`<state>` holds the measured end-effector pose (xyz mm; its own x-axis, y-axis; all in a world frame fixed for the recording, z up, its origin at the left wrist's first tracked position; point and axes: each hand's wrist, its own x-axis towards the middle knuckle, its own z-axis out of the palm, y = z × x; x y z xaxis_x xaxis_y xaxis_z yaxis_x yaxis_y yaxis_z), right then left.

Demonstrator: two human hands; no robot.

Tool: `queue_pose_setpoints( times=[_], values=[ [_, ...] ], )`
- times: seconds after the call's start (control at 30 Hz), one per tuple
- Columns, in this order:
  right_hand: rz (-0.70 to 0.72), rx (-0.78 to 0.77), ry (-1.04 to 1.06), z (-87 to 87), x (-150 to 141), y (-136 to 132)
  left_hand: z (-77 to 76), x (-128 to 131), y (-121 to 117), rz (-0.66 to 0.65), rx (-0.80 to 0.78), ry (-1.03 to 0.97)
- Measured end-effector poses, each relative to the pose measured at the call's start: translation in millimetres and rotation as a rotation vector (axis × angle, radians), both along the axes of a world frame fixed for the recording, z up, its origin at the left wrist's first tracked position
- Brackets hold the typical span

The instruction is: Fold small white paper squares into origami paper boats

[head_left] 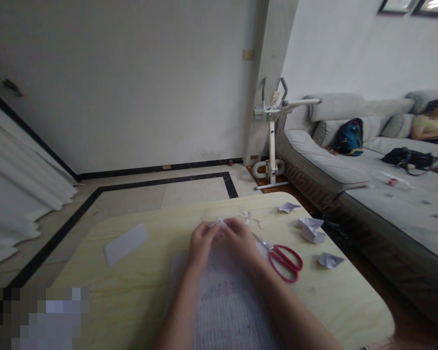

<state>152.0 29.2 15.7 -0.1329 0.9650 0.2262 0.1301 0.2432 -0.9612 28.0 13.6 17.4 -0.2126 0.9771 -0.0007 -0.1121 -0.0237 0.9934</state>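
Observation:
Both hands meet over the far half of the wooden table (149, 272). Between the fingertips of my left hand (201, 241) and my right hand (242, 236) is a small piece of white paper (220, 224), mostly hidden by the fingers. Under my forearms lies a large sheet of paper (229, 311) covered in lines of writing. Red-handled scissors (285, 262) rest just right of my right hand, their blades partly behind it. Thin paper scraps (257, 223) are scattered beyond that hand.
Folded paper pieces (312, 229) sit along the table's right edge. A white paper rectangle (126, 243) lies on the left. Beyond the table are a white exercise machine (272, 146) and a grey sofa (387, 209), where a person (430, 124) sits near a blue backpack (351, 137).

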Motion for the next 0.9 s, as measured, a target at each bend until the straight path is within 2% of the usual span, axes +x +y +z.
queue_pose_setpoints(
  times=[0.2, 0.53, 0.9],
  values=[
    [0.0, -0.026, 0.022, 0.8, 3.8, 3.6, 2.1, -0.7, -1.8, -0.04, 0.001, 0.07],
    [-0.014, -0.024, 0.056, -1.1, 8.1, 8.1, 0.9, -4.8, 0.6, -0.004, 0.022, 0.183],
    [0.002, -0.188, 0.142, -2.4, 8.1, 8.0, -0.5, -3.8, -1.0, -0.004, 0.034, 0.193]
  ],
)
